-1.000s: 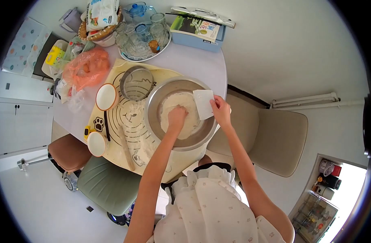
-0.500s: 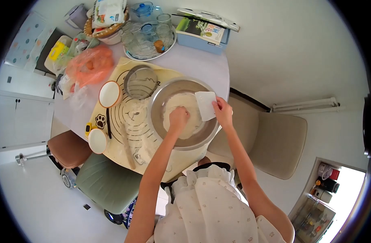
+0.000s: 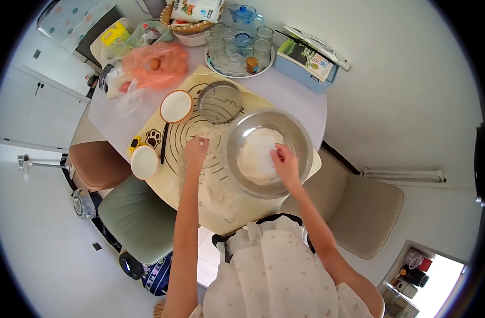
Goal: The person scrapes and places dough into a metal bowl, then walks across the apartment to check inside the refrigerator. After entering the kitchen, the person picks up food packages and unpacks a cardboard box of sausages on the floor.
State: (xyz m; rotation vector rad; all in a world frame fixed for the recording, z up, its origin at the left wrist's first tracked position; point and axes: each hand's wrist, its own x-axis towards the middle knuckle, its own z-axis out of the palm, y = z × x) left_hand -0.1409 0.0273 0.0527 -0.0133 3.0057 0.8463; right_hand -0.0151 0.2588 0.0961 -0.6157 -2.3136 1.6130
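A wide steel bowl (image 3: 301, 177) holds pale flour or dough (image 3: 248, 161). My right hand (image 3: 286, 165) is inside it, gripping a flat white scraper (image 3: 263, 151) that lies against the pale mass. Left of the bowl, my left hand (image 3: 196, 150) is over the marked baking mat (image 3: 173, 183), fingers curled closed; whether anything is in them is hidden. Loose flour (image 3: 218, 193) is spread on the mat beside that wrist. The rolling pin (image 3: 182, 168) is mostly covered by my left forearm. A round metal sieve (image 3: 219, 102) stands behind, touching or very near the bowl.
Two white bowls (image 3: 176, 107) (image 3: 145, 162), a black stick (image 3: 164, 143) and a yellow item (image 3: 135, 143) are on the mat's left. Farther back are an orange bag (image 3: 160, 63), a tray of glasses (image 3: 240, 71) and a blue box (image 3: 301, 74). Chairs (image 3: 139, 222) surround the table.
My left hand has come out of the steel bowl and moved left over the mat. My right hand has brought the scraper from the rim down into the bowl. The view has shifted.
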